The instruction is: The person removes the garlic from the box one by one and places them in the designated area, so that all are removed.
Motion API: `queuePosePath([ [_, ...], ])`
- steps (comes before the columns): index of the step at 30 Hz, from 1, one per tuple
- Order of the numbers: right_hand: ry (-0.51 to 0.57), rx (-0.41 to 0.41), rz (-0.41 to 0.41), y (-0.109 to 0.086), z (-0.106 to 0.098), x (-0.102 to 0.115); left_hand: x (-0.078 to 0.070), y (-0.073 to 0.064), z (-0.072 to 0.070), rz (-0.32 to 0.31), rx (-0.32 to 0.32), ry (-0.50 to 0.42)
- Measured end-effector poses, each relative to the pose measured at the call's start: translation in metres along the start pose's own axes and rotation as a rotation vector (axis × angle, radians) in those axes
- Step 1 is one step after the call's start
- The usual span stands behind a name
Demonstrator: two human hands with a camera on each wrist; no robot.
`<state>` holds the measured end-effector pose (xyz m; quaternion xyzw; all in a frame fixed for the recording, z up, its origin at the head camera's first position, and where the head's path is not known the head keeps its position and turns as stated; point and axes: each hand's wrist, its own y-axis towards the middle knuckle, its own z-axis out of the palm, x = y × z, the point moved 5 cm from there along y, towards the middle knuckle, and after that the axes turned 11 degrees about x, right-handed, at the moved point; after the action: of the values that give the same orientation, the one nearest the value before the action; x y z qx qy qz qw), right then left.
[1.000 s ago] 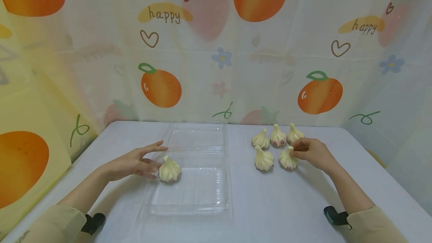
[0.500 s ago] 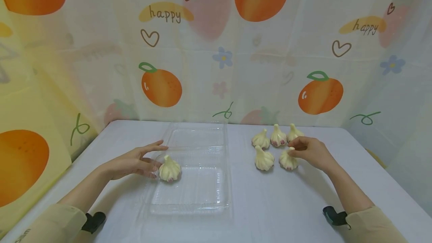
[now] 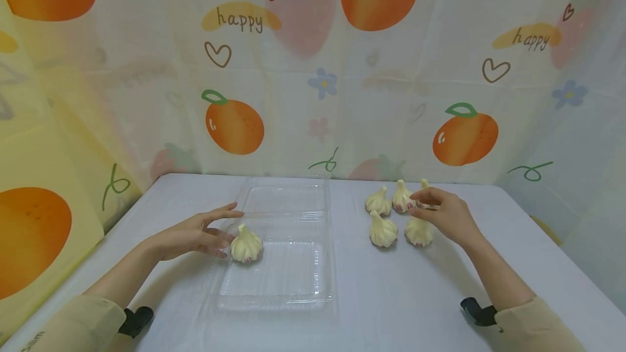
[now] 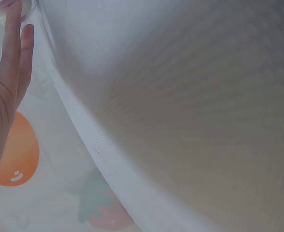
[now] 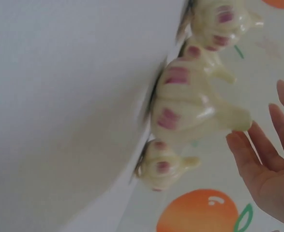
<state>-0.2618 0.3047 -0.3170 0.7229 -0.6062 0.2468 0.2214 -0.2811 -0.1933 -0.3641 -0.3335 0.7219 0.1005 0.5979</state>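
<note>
One cream garlic bulb (image 3: 246,244) stands in the left part of a clear plastic box (image 3: 274,278), whose lid (image 3: 286,200) lies folded back. My left hand (image 3: 198,235) is at the box's left edge, fingers extended beside that bulb; the left wrist view shows straight fingers (image 4: 10,53). My right hand (image 3: 447,216) hovers over the front right garlic bulb (image 3: 419,233), partly covering it and the bulb behind. In the right wrist view, its fingers are spread, with a fingertip close to the stem of the nearest purple-marked bulb (image 5: 190,104).
The other garlic bulbs stand in two rows on the right: a front left bulb (image 3: 383,231), a back left bulb (image 3: 378,201), a back middle bulb (image 3: 402,196) and a back right bulb (image 3: 424,183). A fruit-print curtain (image 3: 293,134) hangs behind the white table (image 3: 381,297).
My right hand has let go of the front right bulb's stem and moved slightly up and to the left. The left hand and the bulb in the box have stayed put.
</note>
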Motion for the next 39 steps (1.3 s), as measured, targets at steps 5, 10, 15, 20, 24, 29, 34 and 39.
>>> queuePosePath([
  [5,0.080,-0.058,-0.059,-0.001,0.003,0.016,0.001,0.000,0.000,0.000,-0.001,-0.005],
  [10,0.093,-0.069,-0.110,0.000,0.013,0.031,0.001,0.000,0.000,0.000,-0.001,-0.004],
  [15,0.108,-0.045,-0.154,0.005,0.027,0.044,0.003,0.000,0.000,0.001,0.001,-0.012],
  [20,0.135,-0.022,-0.193,0.010,0.042,0.058,0.004,0.000,-0.001,0.003,0.005,-0.015],
  [24,0.160,0.005,-0.226,0.013,0.054,0.071,0.003,0.000,-0.001,0.001,0.007,-0.015],
  [29,0.171,0.041,-0.241,0.016,0.070,0.086,0.001,0.000,0.000,0.004,0.006,-0.012],
  [34,0.184,0.074,-0.274,0.020,0.086,0.102,0.000,0.001,0.000,0.006,0.007,-0.011],
  [39,0.195,0.114,-0.329,0.023,0.100,0.119,0.001,0.001,-0.001,0.000,-0.002,-0.007],
])
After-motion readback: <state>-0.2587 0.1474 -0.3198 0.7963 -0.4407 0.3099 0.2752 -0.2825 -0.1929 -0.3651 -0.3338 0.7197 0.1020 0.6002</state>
